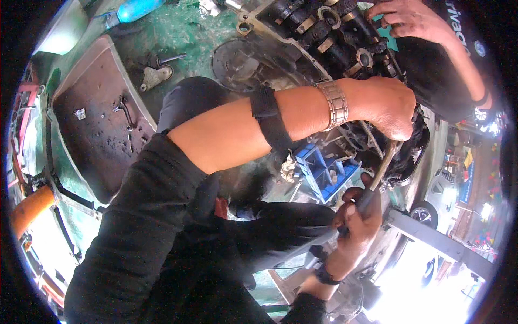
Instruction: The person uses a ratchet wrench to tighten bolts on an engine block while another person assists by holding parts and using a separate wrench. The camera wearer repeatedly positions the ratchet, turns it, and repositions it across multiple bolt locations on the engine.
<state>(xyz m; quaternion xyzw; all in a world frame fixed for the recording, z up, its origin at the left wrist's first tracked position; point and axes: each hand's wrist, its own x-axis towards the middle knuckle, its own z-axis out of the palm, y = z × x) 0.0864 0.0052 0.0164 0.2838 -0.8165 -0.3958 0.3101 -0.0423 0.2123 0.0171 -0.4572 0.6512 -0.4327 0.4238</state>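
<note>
My left arm, with a metal watch, reaches across to the right. My left hand (pixel 386 105) is a closed fist over the head end of a long-handled wrench (pixel 386 164), beside the dark, oily engine block (pixel 329 40). The wrench's head is hidden under this fist. Lower down, my right hand (pixel 356 227) wraps round the dark grip of the same wrench, whose bare metal shaft slants between both hands. Another person's hand (pixel 402 21) rests at the far side of the engine block.
A blue divided tray (pixel 326 186) with small parts stands just left of my right hand. At the left lies a large brown pan (pixel 81 146) with oily residue and small metal parts. A metal bracket (pixel 156 77) and a blue bottle (pixel 135 9) are on the green floor.
</note>
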